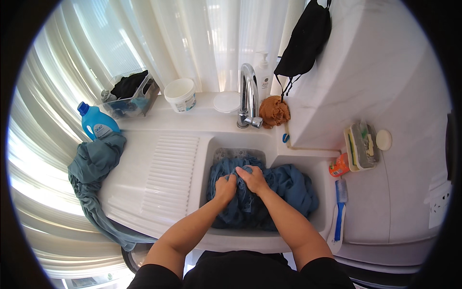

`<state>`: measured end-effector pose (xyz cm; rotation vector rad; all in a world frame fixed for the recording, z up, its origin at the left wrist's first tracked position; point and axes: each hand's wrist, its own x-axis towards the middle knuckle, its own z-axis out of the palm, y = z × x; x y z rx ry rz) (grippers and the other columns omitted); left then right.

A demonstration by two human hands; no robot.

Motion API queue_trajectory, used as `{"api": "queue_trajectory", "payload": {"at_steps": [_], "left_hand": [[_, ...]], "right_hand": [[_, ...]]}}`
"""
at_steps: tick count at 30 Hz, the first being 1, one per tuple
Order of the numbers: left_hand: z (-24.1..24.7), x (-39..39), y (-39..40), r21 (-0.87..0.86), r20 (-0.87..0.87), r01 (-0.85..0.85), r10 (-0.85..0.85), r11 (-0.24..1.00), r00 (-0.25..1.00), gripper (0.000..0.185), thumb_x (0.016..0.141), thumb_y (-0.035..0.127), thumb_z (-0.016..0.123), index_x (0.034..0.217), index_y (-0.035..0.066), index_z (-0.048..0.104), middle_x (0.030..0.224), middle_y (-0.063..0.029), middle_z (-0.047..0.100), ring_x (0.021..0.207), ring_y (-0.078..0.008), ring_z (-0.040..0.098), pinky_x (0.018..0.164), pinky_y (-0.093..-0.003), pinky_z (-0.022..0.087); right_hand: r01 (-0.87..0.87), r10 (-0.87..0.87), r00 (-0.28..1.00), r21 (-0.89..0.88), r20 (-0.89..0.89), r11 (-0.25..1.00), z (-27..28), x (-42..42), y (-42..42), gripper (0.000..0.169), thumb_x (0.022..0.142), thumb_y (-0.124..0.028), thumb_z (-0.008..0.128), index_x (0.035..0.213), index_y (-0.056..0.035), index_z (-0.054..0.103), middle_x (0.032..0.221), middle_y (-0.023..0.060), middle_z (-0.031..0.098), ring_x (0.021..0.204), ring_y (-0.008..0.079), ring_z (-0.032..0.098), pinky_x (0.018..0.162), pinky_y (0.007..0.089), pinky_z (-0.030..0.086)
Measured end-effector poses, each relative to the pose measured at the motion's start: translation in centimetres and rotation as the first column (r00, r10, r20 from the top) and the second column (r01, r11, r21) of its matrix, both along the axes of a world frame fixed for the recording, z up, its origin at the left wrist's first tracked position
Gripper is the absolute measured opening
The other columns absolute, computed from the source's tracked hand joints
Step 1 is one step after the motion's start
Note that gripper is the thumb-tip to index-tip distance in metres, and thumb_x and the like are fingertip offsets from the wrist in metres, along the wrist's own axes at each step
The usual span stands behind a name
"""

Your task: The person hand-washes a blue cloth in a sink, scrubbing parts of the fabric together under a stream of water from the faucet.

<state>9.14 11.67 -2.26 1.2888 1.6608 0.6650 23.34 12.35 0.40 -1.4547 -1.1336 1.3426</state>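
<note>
A wet blue cloth (294, 188) with lace-like trim fills much of the white sink basin (325, 188). My left hand (226, 188) is closed around a bunched fold of it. Close beside it, my right hand (253, 179) grips another part of the same cloth, thumb towards the left hand. The fingers are partly hidden in the folds. Foamy water (238, 153) shows at the back of the basin, behind the cloth.
Left of the basin is a ribbed washboard (169, 173), with grey-green fabric (95, 159) draped over the outer edge beside a blue detergent bottle (99, 121). A chrome faucet (248, 94) arches behind the basin. Brushes (339, 209) lie along the right edge.
</note>
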Motion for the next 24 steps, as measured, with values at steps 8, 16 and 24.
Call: {"api": "queue_trajectory", "payload": {"at_steps": [8,16,24], "left_hand": [[-1.5,-1.4,7.4,0.419,-0.520,0.403,-0.149,0.814,0.841,0.041,0.080,0.029,0.067,0.116,0.012,0.059,0.119,-0.0154,0.053,0.104,-0.0343,0.054,0.083,-0.0427,0.047],[-7.3,1.0,7.7,0.119,-0.729,0.533,-0.290,0.838,0.620,0.048,0.085,0.016,0.049,0.134,0.016,0.045,0.122,-0.0127,0.052,0.109,-0.0346,0.049,0.089,-0.0486,0.044],[-8.6,1.7,10.8,-0.181,-0.648,0.551,-0.520,0.814,0.556,0.029,0.086,0.016,0.048,0.112,0.012,0.059,0.114,-0.0162,0.060,0.110,-0.0347,0.055,0.089,-0.0459,0.046]], "right_hand": [[0.004,-0.161,0.880,0.334,0.446,0.943,-4.7,2.7,4.8,0.040,0.080,-0.034,0.070,0.111,-0.0128,0.058,0.108,0.0211,0.057,0.098,0.0374,0.057,0.082,0.0408,0.047],[0.044,0.016,0.534,-0.047,0.845,0.998,-14.2,1.7,6.5,0.033,0.083,-0.026,0.065,0.112,-0.0156,0.054,0.103,0.0244,0.058,0.090,0.0428,0.059,0.075,0.0504,0.050],[-0.095,0.063,0.469,-0.020,0.881,0.995,-21.8,3.0,8.6,0.021,0.086,-0.011,0.048,0.097,0.0001,0.062,0.090,0.0240,0.064,0.088,0.0395,0.063,0.075,0.0449,0.051]]}}
